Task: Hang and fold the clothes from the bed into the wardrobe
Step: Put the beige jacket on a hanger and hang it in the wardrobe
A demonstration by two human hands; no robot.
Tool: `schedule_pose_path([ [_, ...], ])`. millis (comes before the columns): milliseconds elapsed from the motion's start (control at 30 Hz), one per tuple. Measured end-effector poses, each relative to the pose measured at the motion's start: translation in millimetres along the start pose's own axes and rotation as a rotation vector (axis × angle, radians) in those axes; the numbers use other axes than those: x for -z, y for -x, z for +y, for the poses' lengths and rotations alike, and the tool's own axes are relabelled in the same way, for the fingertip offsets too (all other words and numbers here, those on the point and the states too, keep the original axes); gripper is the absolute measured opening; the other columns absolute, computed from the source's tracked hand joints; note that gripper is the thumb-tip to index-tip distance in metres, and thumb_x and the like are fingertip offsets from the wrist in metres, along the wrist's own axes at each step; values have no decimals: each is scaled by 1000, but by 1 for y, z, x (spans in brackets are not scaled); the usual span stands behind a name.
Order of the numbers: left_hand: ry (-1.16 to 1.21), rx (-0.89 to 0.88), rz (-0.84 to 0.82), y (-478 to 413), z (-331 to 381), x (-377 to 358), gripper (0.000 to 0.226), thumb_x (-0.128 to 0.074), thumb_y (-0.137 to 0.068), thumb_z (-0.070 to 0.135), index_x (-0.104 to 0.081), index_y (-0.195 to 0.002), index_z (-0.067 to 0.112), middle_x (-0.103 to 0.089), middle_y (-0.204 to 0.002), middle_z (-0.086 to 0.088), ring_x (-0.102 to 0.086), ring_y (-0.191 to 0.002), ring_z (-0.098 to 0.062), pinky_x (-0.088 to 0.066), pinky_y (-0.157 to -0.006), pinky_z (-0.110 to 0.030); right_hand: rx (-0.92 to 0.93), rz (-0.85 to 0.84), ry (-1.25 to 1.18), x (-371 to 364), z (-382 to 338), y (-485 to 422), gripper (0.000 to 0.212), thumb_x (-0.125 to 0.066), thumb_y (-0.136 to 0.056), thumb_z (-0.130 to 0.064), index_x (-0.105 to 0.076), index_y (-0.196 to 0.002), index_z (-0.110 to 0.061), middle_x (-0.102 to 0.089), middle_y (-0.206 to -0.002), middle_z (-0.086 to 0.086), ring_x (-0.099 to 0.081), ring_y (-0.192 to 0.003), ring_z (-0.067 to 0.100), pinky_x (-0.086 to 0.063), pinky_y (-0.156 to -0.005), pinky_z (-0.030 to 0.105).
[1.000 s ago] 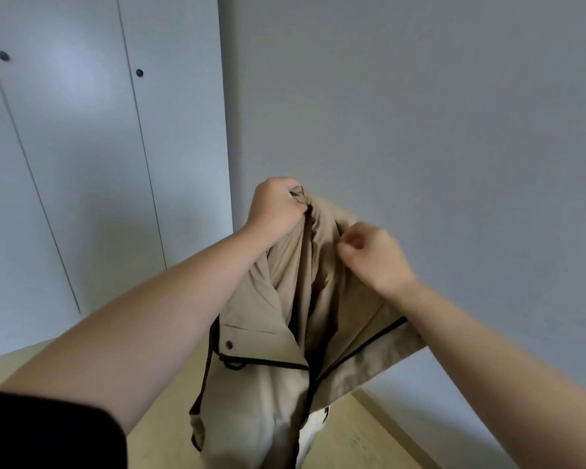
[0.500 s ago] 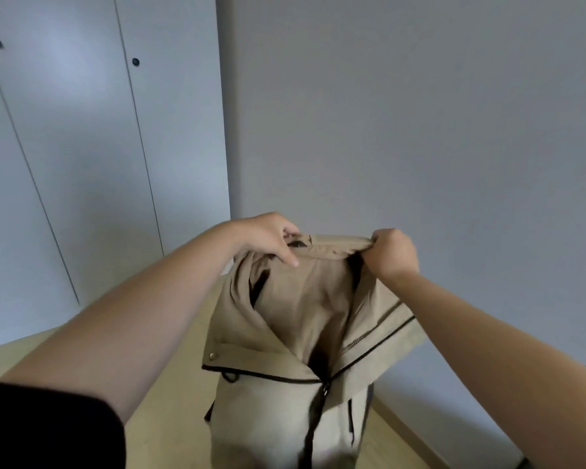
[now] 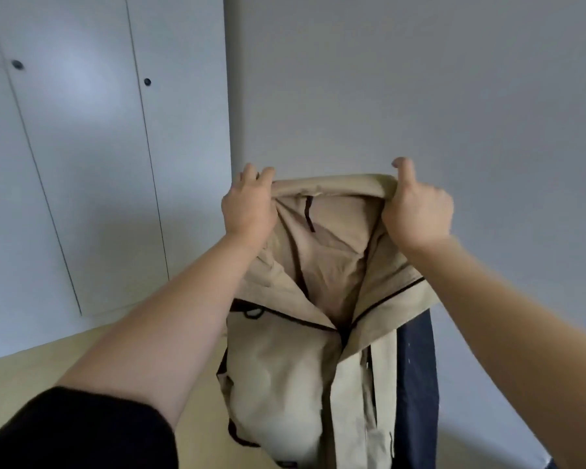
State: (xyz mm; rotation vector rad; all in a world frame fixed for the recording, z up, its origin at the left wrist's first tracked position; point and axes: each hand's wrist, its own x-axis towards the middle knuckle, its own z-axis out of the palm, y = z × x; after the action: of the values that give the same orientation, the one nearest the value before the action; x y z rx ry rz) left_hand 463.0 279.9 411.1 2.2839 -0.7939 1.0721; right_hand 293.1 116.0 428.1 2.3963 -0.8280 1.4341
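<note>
Closest to the camera was a black sleeve [image 3: 82, 431] on the left arm, both bare forearms reaching out ahead. Past those hung the beige jacket [image 3: 285, 367] – held up in mid-air over the pale wooden floor [image 3: 31, 370], front open, black zipper trim running down the middle and a small black hanging loop showing inside the neck. A dark navy piece of fabric [image 3: 416, 384] hung just behind its right side; couldn't tell what that one was.

The left hand [image 3: 249, 206] had its grip closed on the left end of the collar, fingers curled over the top edge. The right hand [image 3: 416, 211] gripped the right end the same way, thumb sticking up above the fabric. The collar was stretched flat between them.

Compared with half a second earlier, the hands were further apart and a bit higher, so the collar had gone from bunched to pulled taut – a second earlier it was just a crumpled wad between two fists.

Behind all that was a plain grey wall [image 3: 420, 96], and off to the left the white wardrobe [image 3: 82, 164], doors all closed, small dark round knobs. The jacket blocked the view of the floor and wall base straight ahead.
</note>
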Motion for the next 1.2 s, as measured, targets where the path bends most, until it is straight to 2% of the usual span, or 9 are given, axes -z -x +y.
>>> schedule_pose_path([
  [167, -335, -139, -655, 19, 2, -5, 29, -52, -83, 7, -63, -109, 12, -58, -91, -3, -59, -91, -26, -40, -68, -29, -308, -942, -91, -3, 5, 14, 26, -38, -86, 1, -56, -66, 2, -58, -41, 9, -58, -37, 21, -41, -38, 20],
  [333, 26, 59, -238, 21, 5, -4, 30, -53, -86, 15, -60, -115, 22, -67, -99, -11, -63, -84, -32, -46, -70, -32, -565, -310, -408, -7, 17, 17, 22, -43, -76, 2, -61, -73, -9, -68, -78, 17, -63, -78, 33, -45, -64, 27],
  [433, 24, 159, -620, 23, 10, -2, 15, -48, -80, 4, -54, -73, 16, -65, -86, -6, -56, -61, -20, -40, -56, -23, -670, -718, -484, -5, 12, 22, 31, -38, -81, 7, -52, -54, 3, -53, -39, 14, -49, -35, 22, -36, -34, 18],
  [533, 237, 316, -535, 18, 4, -8, 22, -40, -80, 0, -53, -69, 13, -64, -59, -4, -63, -51, -19, -44, -49, -21, -897, -726, -776, -11, 7, 32, 28, -34, -91, 2, -50, -68, 2, -55, -53, 17, -48, -30, 22, -40, -30, 21],
  [667, 653, 598, -555, 9, 2, -8, 19, -40, -90, 1, -59, -93, 3, -69, -70, -17, -71, -64, -27, -58, -59, -32, -865, -807, -1107, -17, 6, 32, 9, -58, -88, -1, -60, -88, 8, -65, -77, 21, -68, -64, 27, -59, -66, 37],
  [733, 742, 646, -613, 5, -2, -6, 10, -50, -88, -3, -59, -93, -2, -69, -87, -22, -71, -79, -31, -59, -73, -37, -789, -837, -984, -19, 11, 34, 17, -65, -80, 11, -62, -97, 14, -67, -89, 25, -68, -82, 33, -57, -81, 43],
  [933, 655, 458, -889, 19, -15, -13, 23, -65, -71, -21, -60, -76, 0, -65, -98, -17, -65, -98, -25, -53, -89, -30, -525, -727, -557, -17, 26, 50, 19, -53, -78, 10, -66, -65, 3, -69, -64, 19, -70, -66, 31, -59, -67, 40],
  [1067, 515, 397, -870, 30, -15, -18, 14, -76, -75, -2, -65, -83, 1, -67, -86, -13, -64, -76, -20, -53, -68, -22, -429, -559, -287, -12, 25, 59, 9, -51, -76, -6, -57, -69, -7, -56, -62, 7, -57, -67, 32, -41, -57, 27],
  [1200, 216, 220, -706, 25, 0, -8, 23, -76, -78, 31, -63, -71, 14, -60, -87, -6, -60, -96, -26, -46, -75, -29, -368, -488, -98, -3, 31, 48, 17, -52, -80, -16, -60, -92, -7, -56, -101, 13, -53, -103, 35, -44, -84, 36],
])
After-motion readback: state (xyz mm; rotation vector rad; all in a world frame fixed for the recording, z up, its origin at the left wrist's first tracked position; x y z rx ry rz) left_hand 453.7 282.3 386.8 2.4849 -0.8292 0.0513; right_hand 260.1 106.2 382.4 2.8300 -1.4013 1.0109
